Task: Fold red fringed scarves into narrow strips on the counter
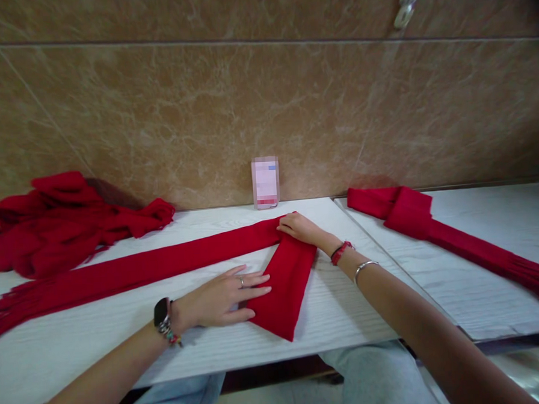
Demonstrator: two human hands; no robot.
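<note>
Red scarf (155,262) is laid across left and centre of frame; long axis is run from fringe (6,306), far left, rising gently to centre, then bent toward lower centre. Crumpled red heap (49,231) is seen beyond, at left. Turned-down end (287,279) is touched by left hand (220,298), fingers spread. Top corner is met by right hand (300,227), nearer the bend, fingers curled; grip cannot be told. Hands are held apart. White tabletop (356,312) is left showing rightward; its front edge is neared by the lower tip.

Left hand (220,299): palm down, fingers extended, slightly spread, nearer the front edge of the tabletop (357,324). Right hand (304,229): closer to the back edge, fingers bent together; grip unclear. Left forearm (110,367) and right forearm (415,321) angle inward over the front edge.
</note>
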